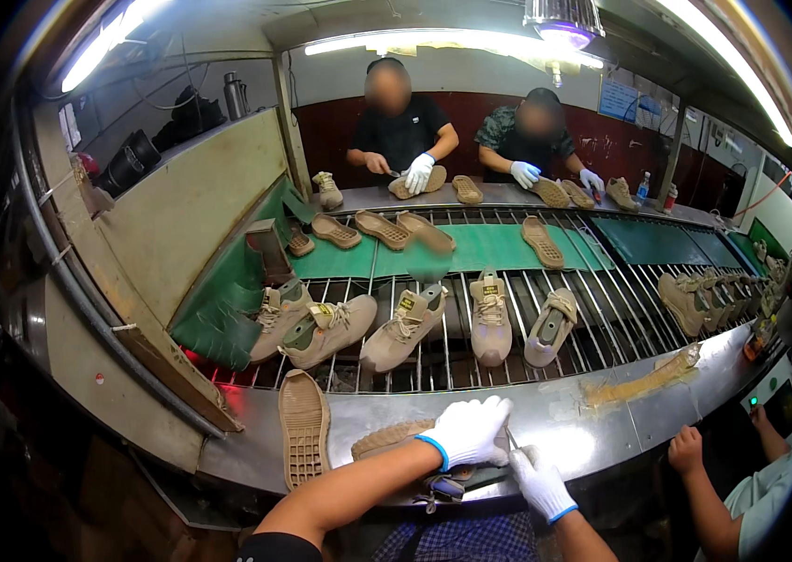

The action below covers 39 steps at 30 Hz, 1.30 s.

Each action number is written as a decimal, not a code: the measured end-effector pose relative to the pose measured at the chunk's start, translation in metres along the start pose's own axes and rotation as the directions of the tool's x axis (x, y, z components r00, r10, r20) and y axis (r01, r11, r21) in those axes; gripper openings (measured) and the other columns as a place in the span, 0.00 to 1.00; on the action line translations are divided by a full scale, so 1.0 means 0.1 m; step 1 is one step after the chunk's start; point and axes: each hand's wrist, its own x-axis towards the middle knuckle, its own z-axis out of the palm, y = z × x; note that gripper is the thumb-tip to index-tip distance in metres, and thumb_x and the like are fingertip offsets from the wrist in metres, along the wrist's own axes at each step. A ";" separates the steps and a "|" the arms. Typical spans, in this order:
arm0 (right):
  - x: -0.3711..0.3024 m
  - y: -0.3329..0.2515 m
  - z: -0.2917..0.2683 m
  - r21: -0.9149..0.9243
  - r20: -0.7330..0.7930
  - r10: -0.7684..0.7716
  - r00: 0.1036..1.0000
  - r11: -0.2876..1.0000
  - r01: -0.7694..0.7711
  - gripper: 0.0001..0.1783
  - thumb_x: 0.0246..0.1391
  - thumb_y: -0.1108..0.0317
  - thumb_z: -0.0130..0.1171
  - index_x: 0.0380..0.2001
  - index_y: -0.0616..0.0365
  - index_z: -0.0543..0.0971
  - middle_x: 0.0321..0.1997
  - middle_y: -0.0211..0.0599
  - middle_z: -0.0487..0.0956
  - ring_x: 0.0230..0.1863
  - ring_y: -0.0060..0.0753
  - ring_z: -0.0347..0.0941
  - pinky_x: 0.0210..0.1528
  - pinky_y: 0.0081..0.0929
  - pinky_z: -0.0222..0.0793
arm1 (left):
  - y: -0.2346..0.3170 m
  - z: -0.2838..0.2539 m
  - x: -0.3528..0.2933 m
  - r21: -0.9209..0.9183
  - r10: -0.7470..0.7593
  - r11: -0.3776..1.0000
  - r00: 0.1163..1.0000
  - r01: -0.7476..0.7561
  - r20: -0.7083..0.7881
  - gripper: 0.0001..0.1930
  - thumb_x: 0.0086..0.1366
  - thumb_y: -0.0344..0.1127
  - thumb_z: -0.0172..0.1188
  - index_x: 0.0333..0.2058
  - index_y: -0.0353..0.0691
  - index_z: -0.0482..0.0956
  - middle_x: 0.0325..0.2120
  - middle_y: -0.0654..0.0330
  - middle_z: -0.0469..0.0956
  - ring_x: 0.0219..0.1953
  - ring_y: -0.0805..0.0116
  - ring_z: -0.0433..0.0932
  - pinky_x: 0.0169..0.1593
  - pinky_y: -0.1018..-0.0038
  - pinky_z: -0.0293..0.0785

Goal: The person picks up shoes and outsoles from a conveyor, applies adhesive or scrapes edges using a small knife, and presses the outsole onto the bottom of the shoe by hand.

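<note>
At the near metal bench, my left hand (471, 434), in a white glove with blue trim, is closed on a tan shoe (386, 438) lying on its side with its sole edge showing. Part of its dark upper and lace pokes out below my forearm. My right hand (542, 482), also gloved, is closed by the shoe's other end; a thin dark edge shows at its fingertips, too small to name. Left of my arm, a loose tan sole (303, 426) rests tread up on the bench.
Beyond the bench (602, 426), several tan shoes (405, 326) stand on a roller rack (452, 365). Loose soles (542, 242) lie on a green belt (494, 248). Two co-workers handle soles at the far bench. Another person's hand (686, 450) is at the lower right.
</note>
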 end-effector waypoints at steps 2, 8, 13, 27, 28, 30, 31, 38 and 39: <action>0.04 0.03 -0.09 -0.030 0.031 -0.017 0.999 0.999 0.018 0.25 0.73 0.50 0.56 0.49 0.66 0.83 0.36 0.48 0.86 0.38 0.42 0.82 0.47 0.40 0.78 | -0.02 0.04 -0.01 0.011 0.004 1.000 1.000 -0.004 -0.019 0.41 0.52 0.58 0.77 0.57 0.39 0.73 0.49 0.47 0.80 0.48 0.41 0.85 0.51 0.50 0.82; -0.13 -0.05 0.26 0.200 -0.059 0.086 0.995 0.977 -0.072 0.25 0.75 0.52 0.54 0.45 0.70 0.81 0.28 0.37 0.81 0.28 0.28 0.76 0.33 0.32 0.72 | -0.03 0.14 -0.05 0.017 0.037 0.999 0.994 -0.035 -0.106 0.40 0.53 0.57 0.77 0.57 0.37 0.73 0.48 0.46 0.79 0.47 0.42 0.85 0.50 0.51 0.83; 0.04 0.06 0.18 -0.016 -0.097 -0.074 0.993 0.997 0.073 0.24 0.76 0.52 0.51 0.45 0.66 0.80 0.28 0.36 0.76 0.29 0.29 0.72 0.33 0.32 0.71 | -0.10 0.12 -0.05 -0.004 0.011 1.000 0.996 -0.012 -0.083 0.40 0.54 0.58 0.75 0.56 0.36 0.73 0.49 0.44 0.79 0.48 0.42 0.85 0.50 0.50 0.83; 0.07 -0.26 0.07 0.004 0.010 0.092 0.996 0.996 -0.092 0.25 0.75 0.49 0.52 0.48 0.63 0.82 0.32 0.32 0.78 0.29 0.23 0.71 0.31 0.26 0.70 | -0.19 0.16 -0.07 -0.034 -0.020 0.999 0.991 0.015 -0.132 0.43 0.54 0.56 0.75 0.60 0.34 0.72 0.49 0.44 0.79 0.48 0.41 0.84 0.51 0.50 0.83; 0.05 -0.25 0.11 0.028 -0.022 0.111 0.994 0.993 -0.111 0.25 0.75 0.49 0.52 0.48 0.63 0.82 0.32 0.33 0.79 0.29 0.24 0.71 0.31 0.27 0.71 | -0.20 0.17 -0.07 -0.032 -0.015 0.999 0.990 0.010 -0.139 0.43 0.54 0.57 0.75 0.60 0.34 0.72 0.49 0.43 0.79 0.48 0.41 0.84 0.51 0.50 0.83; 0.04 -0.25 0.14 -0.045 -0.033 0.076 0.997 0.996 -0.078 0.28 0.76 0.48 0.51 0.54 0.65 0.81 0.41 0.43 0.82 0.41 0.37 0.77 0.45 0.35 0.74 | -0.18 0.17 -0.07 -0.019 -0.004 1.000 0.989 0.002 -0.147 0.43 0.55 0.59 0.74 0.60 0.33 0.73 0.50 0.42 0.79 0.48 0.41 0.85 0.52 0.50 0.83; 0.16 -0.06 0.10 -0.094 -0.034 0.054 0.998 0.994 -0.057 0.31 0.76 0.46 0.51 0.57 0.65 0.82 0.48 0.52 0.84 0.48 0.45 0.80 0.53 0.39 0.74 | -0.16 0.13 -0.06 -0.016 0.008 1.000 0.989 -0.011 -0.148 0.43 0.55 0.59 0.73 0.60 0.33 0.73 0.51 0.41 0.80 0.48 0.40 0.85 0.52 0.50 0.83; 0.21 -0.47 0.03 -0.209 0.141 0.047 0.989 0.978 -0.017 0.32 0.77 0.44 0.46 0.59 0.62 0.83 0.60 0.60 0.83 0.62 0.60 0.79 0.68 0.44 0.70 | -0.27 0.21 -0.04 0.014 -0.067 0.997 0.983 0.070 -0.173 0.40 0.52 0.61 0.76 0.54 0.36 0.75 0.48 0.42 0.80 0.49 0.39 0.83 0.53 0.50 0.81; 0.15 -0.43 0.05 -0.188 0.096 0.007 0.995 0.982 0.011 0.31 0.76 0.46 0.47 0.58 0.62 0.83 0.58 0.59 0.84 0.60 0.59 0.80 0.65 0.44 0.72 | -0.28 0.25 -0.02 0.011 -0.029 0.999 0.980 0.031 -0.198 0.40 0.52 0.60 0.76 0.53 0.36 0.75 0.48 0.42 0.81 0.49 0.39 0.83 0.53 0.51 0.81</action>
